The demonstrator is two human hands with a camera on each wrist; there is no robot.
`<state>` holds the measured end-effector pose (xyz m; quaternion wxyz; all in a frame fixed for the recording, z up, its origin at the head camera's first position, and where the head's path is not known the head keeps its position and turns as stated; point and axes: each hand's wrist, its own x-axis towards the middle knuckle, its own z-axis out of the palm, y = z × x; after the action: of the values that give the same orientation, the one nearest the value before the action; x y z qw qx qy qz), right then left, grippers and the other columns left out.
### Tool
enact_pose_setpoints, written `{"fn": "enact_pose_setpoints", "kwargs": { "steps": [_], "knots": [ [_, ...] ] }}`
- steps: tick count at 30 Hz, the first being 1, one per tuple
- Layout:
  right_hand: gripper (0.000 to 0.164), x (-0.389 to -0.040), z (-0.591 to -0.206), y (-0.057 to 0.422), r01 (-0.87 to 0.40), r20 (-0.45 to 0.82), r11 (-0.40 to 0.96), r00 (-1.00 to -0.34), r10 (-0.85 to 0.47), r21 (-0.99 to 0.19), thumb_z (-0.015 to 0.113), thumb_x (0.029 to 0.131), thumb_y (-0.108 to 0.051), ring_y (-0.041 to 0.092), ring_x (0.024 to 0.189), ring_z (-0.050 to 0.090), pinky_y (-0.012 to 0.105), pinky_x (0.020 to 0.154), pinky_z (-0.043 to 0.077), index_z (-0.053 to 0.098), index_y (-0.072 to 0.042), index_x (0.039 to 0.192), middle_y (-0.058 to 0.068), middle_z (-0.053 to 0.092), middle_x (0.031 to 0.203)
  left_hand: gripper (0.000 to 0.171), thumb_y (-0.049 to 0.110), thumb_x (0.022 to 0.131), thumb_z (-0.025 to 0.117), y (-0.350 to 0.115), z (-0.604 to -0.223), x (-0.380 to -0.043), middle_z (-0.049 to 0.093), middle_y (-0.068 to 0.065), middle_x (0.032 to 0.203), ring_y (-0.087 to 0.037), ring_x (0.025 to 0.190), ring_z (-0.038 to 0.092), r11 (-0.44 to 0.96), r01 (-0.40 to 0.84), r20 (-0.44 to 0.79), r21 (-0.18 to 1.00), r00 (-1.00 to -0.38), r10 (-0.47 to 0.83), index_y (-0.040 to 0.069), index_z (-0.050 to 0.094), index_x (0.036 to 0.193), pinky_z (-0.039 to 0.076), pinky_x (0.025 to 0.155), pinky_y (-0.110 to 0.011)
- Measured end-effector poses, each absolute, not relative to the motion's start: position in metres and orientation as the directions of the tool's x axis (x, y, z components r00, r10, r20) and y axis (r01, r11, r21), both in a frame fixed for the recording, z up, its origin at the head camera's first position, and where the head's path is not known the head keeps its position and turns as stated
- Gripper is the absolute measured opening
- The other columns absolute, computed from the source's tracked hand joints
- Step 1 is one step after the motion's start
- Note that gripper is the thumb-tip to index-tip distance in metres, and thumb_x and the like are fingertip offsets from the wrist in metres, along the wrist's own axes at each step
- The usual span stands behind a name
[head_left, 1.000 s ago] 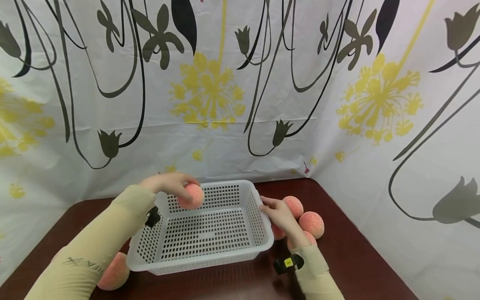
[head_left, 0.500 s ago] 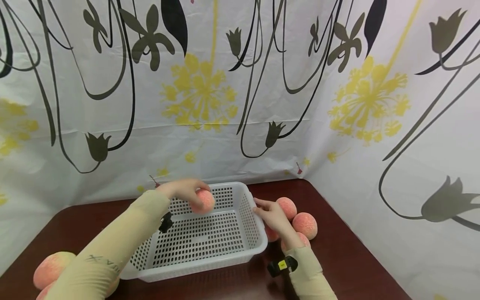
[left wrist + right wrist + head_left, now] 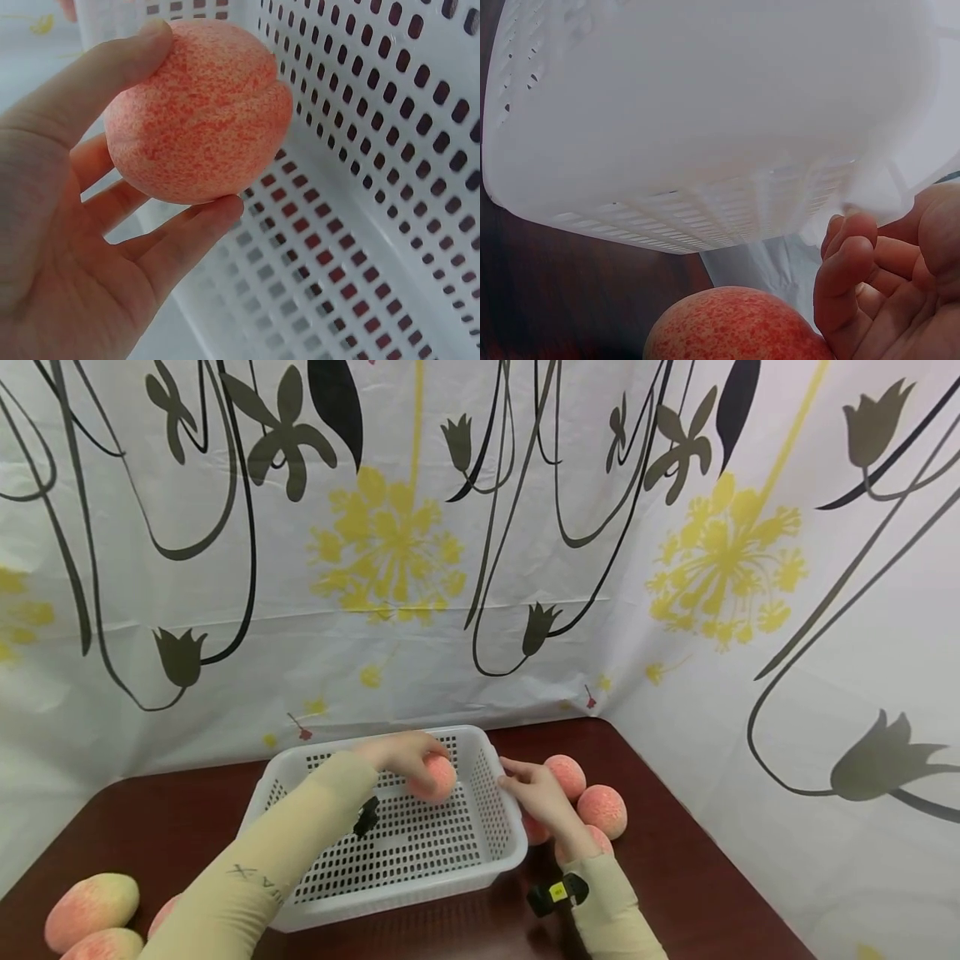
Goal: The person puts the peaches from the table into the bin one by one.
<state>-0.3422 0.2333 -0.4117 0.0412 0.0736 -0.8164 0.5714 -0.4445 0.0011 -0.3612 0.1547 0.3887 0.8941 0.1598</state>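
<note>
In the head view my left hand [image 3: 401, 753] holds a pink peach [image 3: 437, 779] low inside the white plastic basket [image 3: 397, 894], toward its right end. The left wrist view shows the thumb on top of that peach [image 3: 199, 112] and the fingers bent beneath it, with the perforated floor and wall behind. At the basket's right side, my right hand [image 3: 542, 793] grips the rim with thumb and curled fingers. A peach [image 3: 735, 330] lies just below that hand in the right wrist view.
Several peaches [image 3: 602, 812] sit on the dark red table [image 3: 675, 902] around my right wrist. More peaches [image 3: 93, 910] lie at the front left, partly behind my left sleeve. A patterned white cloth [image 3: 405, 668] hangs behind and to the right.
My left hand has carried the peach to the right and lower into the basket. The right hand keeps its grip on the rim. The head view has turned, uncovering peaches at the left.
</note>
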Motion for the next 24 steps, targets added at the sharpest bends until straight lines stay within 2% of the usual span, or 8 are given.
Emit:
{"fn": "enact_pose_setpoints", "kwargs": {
  "steps": [4,8,11,18,24],
  "knots": [
    [0.045,-0.341,-0.411,0.233,-0.15,0.133,0.353,-0.989,-0.07,-0.924,0.055,0.087,-0.02,0.017,0.078,0.059,0.032,0.068,0.048,0.045,-0.006,0.129,0.009,0.06,0.093,0.057,0.018,0.065,0.071,0.008,-0.368,-0.446,0.053,0.006,0.105,-0.012,0.091,0.049,0.633,0.661,-0.137,0.403,-0.64,0.756,0.015,0.054,0.12,0.041,0.075,-0.031],
    [0.045,-0.341,-0.411,0.234,-0.134,0.118,0.362,-0.991,-0.066,-0.923,0.054,0.088,-0.021,0.018,0.078,0.058,0.033,0.068,0.048,0.044,-0.009,0.13,0.007,0.059,0.09,0.052,0.018,0.064,0.071,0.014,-0.374,-0.449,0.053,0.006,0.098,-0.011,0.087,0.048,0.606,0.703,-0.097,0.372,-0.62,0.779,0.014,0.058,0.114,0.041,0.073,-0.029],
    [0.045,-0.341,-0.41,0.234,-0.122,0.104,0.356,-0.992,-0.068,-0.927,0.054,0.088,-0.022,0.018,0.079,0.058,0.033,0.069,0.048,0.044,-0.01,0.13,0.007,0.059,0.091,0.049,0.017,0.064,0.072,0.019,-0.378,-0.449,0.05,0.004,0.098,-0.012,0.086,0.047,0.608,0.705,-0.076,0.365,-0.628,0.775,0.015,0.059,0.111,0.04,0.073,-0.029],
    [0.044,-0.323,-0.39,0.227,-0.154,0.125,0.332,-0.986,-0.107,-0.93,0.052,0.089,-0.013,0.022,0.081,0.059,0.033,0.069,0.048,0.042,0.001,0.129,0.018,0.059,0.097,0.053,0.02,0.065,0.072,0.027,-0.384,-0.45,0.046,0.0,0.107,-0.014,0.089,0.046,0.625,0.701,-0.077,0.344,-0.643,0.762,0.014,0.057,0.116,0.04,0.075,-0.031],
    [0.044,-0.32,-0.383,0.225,-0.147,0.119,0.357,-0.988,-0.097,-0.923,0.051,0.089,-0.013,0.022,0.081,0.058,0.033,0.07,0.047,0.041,-0.001,0.13,0.017,0.058,0.095,0.053,0.02,0.065,0.072,0.03,-0.383,-0.45,0.046,0.0,0.103,-0.014,0.086,0.047,0.639,0.698,-0.076,0.322,-0.654,0.753,0.014,0.058,0.116,0.04,0.073,-0.031]
  ]
}}
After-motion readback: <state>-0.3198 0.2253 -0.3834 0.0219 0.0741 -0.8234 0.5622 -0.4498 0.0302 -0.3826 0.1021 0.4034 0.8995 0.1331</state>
